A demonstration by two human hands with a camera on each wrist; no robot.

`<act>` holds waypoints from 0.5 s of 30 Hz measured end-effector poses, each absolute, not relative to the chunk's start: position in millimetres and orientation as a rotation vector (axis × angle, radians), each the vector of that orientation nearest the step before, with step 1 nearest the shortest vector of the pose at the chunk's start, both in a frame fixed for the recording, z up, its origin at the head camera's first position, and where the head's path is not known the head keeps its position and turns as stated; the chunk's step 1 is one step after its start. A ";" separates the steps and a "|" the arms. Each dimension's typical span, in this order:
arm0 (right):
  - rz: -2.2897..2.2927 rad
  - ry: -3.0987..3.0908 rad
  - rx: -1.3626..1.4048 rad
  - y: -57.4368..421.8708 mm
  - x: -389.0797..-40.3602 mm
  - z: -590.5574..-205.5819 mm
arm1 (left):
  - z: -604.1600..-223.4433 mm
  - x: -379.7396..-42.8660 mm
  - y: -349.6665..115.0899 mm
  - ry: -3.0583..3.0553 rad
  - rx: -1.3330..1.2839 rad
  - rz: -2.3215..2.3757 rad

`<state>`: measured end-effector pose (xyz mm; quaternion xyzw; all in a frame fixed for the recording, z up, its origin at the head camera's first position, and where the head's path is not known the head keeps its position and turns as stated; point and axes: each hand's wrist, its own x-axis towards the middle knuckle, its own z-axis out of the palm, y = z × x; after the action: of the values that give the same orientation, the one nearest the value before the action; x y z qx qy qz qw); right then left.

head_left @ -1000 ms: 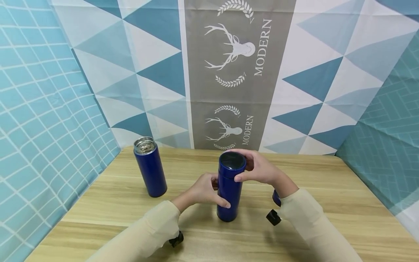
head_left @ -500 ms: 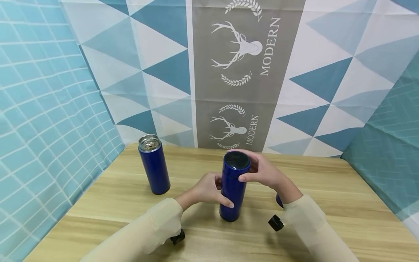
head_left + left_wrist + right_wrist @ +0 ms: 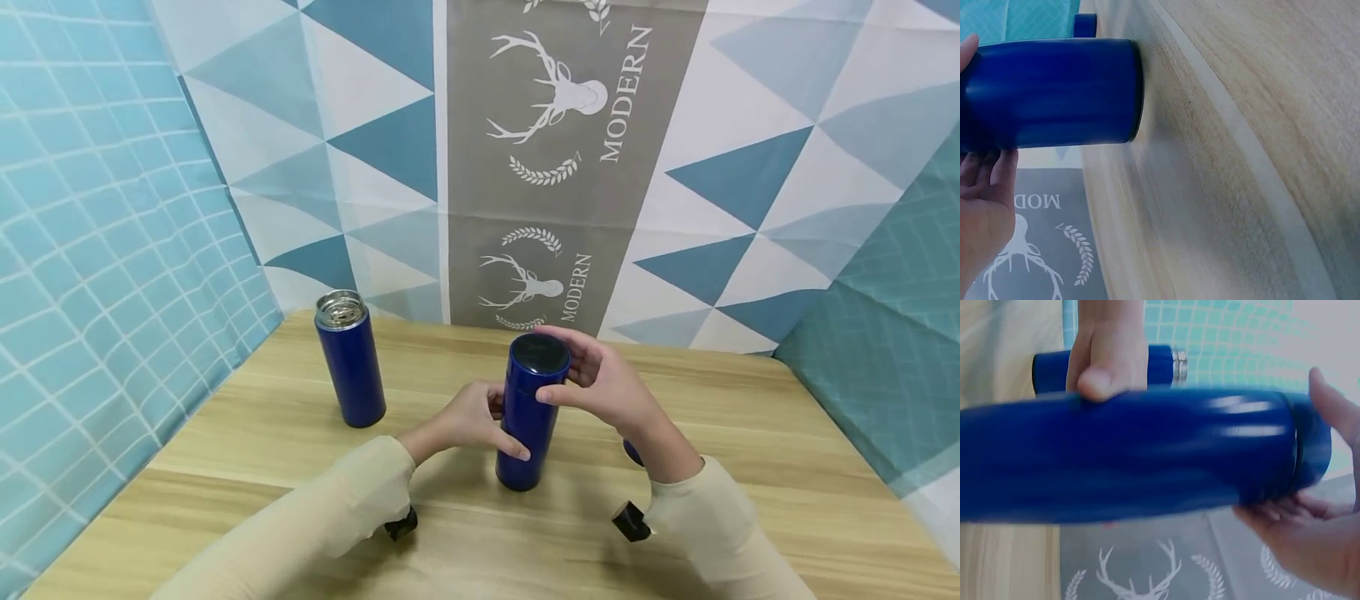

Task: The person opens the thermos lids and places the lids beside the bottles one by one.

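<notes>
A dark blue thermos bottle (image 3: 528, 425) with a black-topped lid (image 3: 540, 354) stands upright between the hands, tilted slightly in the head view. Low on its body, the left hand (image 3: 472, 417) grips it, thumb across the near side and fingers behind. The right hand (image 3: 600, 379) holds the lid end, thumb in front and fingers round the far side. In the right wrist view a thin dark seam (image 3: 1297, 444) runs between body and lid. Whether the base (image 3: 1138, 90) touches the table cannot be told.
A second blue thermos (image 3: 351, 367), lidless with a bare steel mouth, stands at the back left of the wooden table (image 3: 247, 483). A short blue piece (image 3: 1085, 25) sits on the right, mostly hidden by the right wrist in the head view. Patterned cloth hangs behind.
Both hands keep their hold on the thermos. The right hand has turned slightly round the lid, its wrist swinging outward to the right. The head view has shifted a little.
</notes>
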<state>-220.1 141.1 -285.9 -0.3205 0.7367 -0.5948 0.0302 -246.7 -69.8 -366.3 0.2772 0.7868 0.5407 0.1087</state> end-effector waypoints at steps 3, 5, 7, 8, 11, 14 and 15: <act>-1.842 2.397 -0.925 135.7 -213.1 -286.0 | -366.4 -248.7 -69.1 2.301 0.822 1.587; -1.828 2.481 -0.900 132.5 -209.1 -286.7 | -367.3 -248.5 -68.6 2.295 0.815 1.582; -1.816 2.535 -0.884 130.1 -206.2 -287.3 | -367.8 -247.7 -68.4 2.286 0.812 1.586; -1.807 2.555 -0.886 129.3 -205.3 -287.4 | -367.8 -247.2 -68.4 2.284 0.808 1.585; -1.772 2.595 -0.905 128.7 -204.4 -286.4 | -366.4 -246.0 -68.6 2.280 0.795 1.582; -1.742 2.608 -0.950 129.3 -205.9 -283.4 | -363.3 -245.3 -69.2 2.294 0.794 1.572; -1.736 2.605 -0.963 129.6 -206.7 -282.2 | -362.0 -245.4 -69.6 2.299 0.795 1.569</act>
<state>-206.7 129.6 -282.2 -0.2933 0.7936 -0.5288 -0.0668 -245.4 -69.6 -362.0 0.2726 0.7882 0.5380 0.1228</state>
